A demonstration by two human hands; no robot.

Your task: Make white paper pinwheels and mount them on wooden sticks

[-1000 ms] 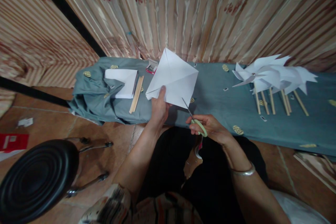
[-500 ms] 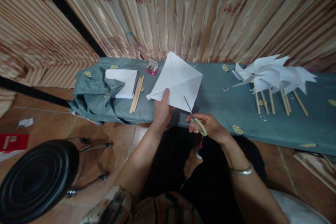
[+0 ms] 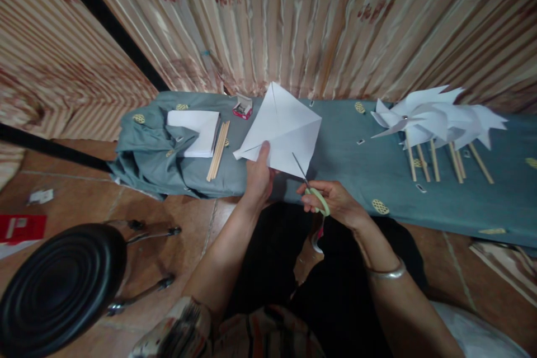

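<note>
A creased white sheet of paper (image 3: 285, 123) is held up over the cloth-covered bench, turned like a diamond. My left hand (image 3: 259, 173) grips its lower left edge, thumb on top and fingers underneath. My right hand (image 3: 327, 199) has its fingers in the handles of green-handled scissors (image 3: 318, 200). One scissor blade lies over the paper near its lower right corner, pointing up and left; the other blade is hidden beneath the sheet. A slit shows near the paper's left corner.
Several finished paper pinwheels (image 3: 440, 120) on wooden sticks lie at the right. Left of the sheet are wooden sticks (image 3: 218, 151), a stack of white paper (image 3: 201, 128) and a small open red box (image 3: 243, 107). A black round stool (image 3: 62, 285) stands on the floor at left.
Almost nothing differs. The paper's right corner and the scissors have shifted very slightly to the left; both hands keep their hold.
</note>
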